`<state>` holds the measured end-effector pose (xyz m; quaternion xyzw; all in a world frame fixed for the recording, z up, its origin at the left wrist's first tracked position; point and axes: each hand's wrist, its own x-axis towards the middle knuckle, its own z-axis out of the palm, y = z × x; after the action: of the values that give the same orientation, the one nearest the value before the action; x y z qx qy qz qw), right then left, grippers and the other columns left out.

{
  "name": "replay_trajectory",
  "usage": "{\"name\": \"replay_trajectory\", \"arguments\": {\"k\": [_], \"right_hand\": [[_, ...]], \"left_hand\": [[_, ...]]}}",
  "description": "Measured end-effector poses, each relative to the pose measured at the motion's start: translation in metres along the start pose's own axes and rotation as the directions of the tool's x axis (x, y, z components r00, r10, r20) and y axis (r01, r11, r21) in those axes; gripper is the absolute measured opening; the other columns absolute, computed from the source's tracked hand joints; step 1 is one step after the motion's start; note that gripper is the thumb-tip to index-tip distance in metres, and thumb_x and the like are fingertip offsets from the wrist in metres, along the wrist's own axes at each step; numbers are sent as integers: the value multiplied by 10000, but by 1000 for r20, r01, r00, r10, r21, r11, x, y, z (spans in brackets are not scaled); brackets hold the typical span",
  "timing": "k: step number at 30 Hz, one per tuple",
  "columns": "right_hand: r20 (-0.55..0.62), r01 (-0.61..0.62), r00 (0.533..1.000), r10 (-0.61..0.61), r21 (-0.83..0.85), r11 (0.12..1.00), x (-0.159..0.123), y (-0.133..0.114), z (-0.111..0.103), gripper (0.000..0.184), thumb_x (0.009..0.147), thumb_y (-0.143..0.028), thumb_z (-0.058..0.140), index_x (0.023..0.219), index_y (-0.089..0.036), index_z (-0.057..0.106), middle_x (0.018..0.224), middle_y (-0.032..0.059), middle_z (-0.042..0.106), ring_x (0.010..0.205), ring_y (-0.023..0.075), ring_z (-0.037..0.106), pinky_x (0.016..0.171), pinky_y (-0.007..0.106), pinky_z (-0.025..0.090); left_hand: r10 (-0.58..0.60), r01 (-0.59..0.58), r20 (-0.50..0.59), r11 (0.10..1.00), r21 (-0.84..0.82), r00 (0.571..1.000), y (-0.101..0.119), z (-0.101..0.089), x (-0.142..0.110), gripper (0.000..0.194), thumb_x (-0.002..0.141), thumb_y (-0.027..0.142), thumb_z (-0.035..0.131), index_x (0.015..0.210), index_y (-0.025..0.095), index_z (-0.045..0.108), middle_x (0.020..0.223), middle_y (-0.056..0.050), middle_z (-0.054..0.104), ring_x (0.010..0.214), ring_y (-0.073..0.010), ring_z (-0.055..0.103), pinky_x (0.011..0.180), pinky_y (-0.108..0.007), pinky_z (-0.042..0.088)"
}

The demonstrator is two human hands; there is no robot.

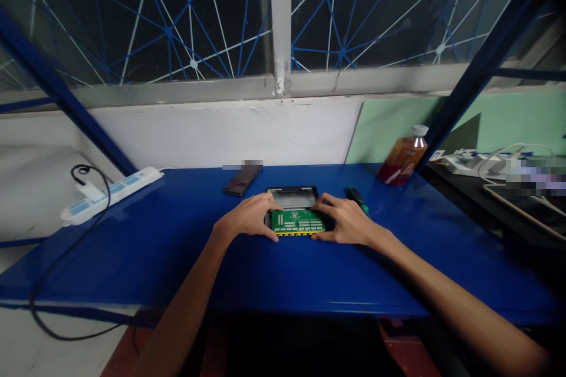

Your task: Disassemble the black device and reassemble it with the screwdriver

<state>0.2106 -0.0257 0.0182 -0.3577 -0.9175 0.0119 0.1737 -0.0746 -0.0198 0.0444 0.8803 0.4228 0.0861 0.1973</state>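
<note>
A green circuit board [299, 221] with a yellow strip along its near edge lies in front of me on the blue table. My left hand [254, 215] grips its left end, thumb at the near corner and fingers at the far side. At the right end, my right hand [342, 220] holds it the same way, thumb low and fingers curled over the back. Directly behind the board is a black rectangular frame [293, 189] with a greyish inside; whether the two are joined I cannot tell. Just beyond my right hand rests a green and black tool [356, 199], partly hidden.
A phone [243, 178] lies at the back left of the blue table [177, 259]. A white power strip [112, 195] with a black cable sits at the far left. At the back right stands a bottle [403, 156] of reddish drink, beside a blue metal post.
</note>
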Motion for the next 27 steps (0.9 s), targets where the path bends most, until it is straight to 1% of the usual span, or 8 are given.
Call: {"name": "replay_trajectory", "arguments": {"k": [5, 11, 16, 21, 23, 25, 27], "right_hand": [[-9, 10, 1000, -11, -40, 999, -1, 1, 2, 644, 772, -636, 595, 1191, -148, 618, 1091, 144, 591, 817, 262, 633, 659, 362, 477], [-25, 18, 1000, -19, -35, 999, -1, 1, 4, 636, 782, -618, 596, 1233, -170, 582, 1069, 141, 598, 805, 263, 631, 642, 365, 474], [-25, 18, 1000, -19, -38, 999, -2, 1, 3, 634, 791, -638, 571, 1232, -182, 572, 1065, 135, 597, 797, 254, 631, 627, 351, 466], [-25, 17, 1000, -17, -19, 1000, -1, -1, 3, 680, 774, -670, 569, 1223, -158, 585, 1070, 142, 597, 812, 268, 635, 638, 370, 479], [-44, 8, 999, -8, -14, 1000, 0, -1, 0, 714, 752, -692, 580, 1222, -154, 590, 1070, 143, 602, 807, 267, 638, 642, 371, 481], [-89, -31, 996, 30, -9, 999, 1, 2, -7, 708, 752, -694, 582, 1218, -162, 595, 1089, 140, 607, 792, 254, 641, 652, 365, 479], [-172, -119, 978, 117, -3, 993, 1, 12, -17, 610, 806, -654, 554, 1187, -181, 612, 1086, 124, 624, 749, 220, 639, 655, 347, 473]], "left_hand": [[-3, 3, 2, 999, 36, 1000, 1, -1, 0, 773, 557, 565, 791, 1231, 226, 624, 1081, -91, 575, 980, -315, 558, 755, -337, 416], [3, -2, -21, 999, 51, 1000, -2, -1, 0, 725, 564, 561, 787, 1202, 248, 640, 1093, -74, 571, 995, -292, 559, 761, -320, 420], [9, -8, -26, 999, 46, 1000, -4, -1, 0, 721, 555, 563, 796, 1182, 236, 656, 1084, -76, 571, 977, -297, 564, 762, -334, 427], [8, -7, -12, 998, 58, 1000, -4, -1, 0, 733, 560, 586, 789, 1186, 231, 653, 1081, -83, 569, 974, -297, 560, 755, -335, 425], [4, -4, -7, 998, 62, 1000, -3, -3, 0, 746, 560, 609, 779, 1191, 234, 649, 1081, -84, 567, 972, -295, 558, 750, -332, 425], [2, -2, -8, 998, 61, 1000, 0, -5, 0, 759, 565, 639, 764, 1191, 225, 649, 1082, -85, 563, 965, -289, 560, 744, -329, 427], [8, -7, -19, 998, 58, 1000, 5, -7, 0, 744, 586, 661, 741, 1174, 213, 657, 1083, -85, 563, 955, -280, 562, 748, -329, 429]]}}
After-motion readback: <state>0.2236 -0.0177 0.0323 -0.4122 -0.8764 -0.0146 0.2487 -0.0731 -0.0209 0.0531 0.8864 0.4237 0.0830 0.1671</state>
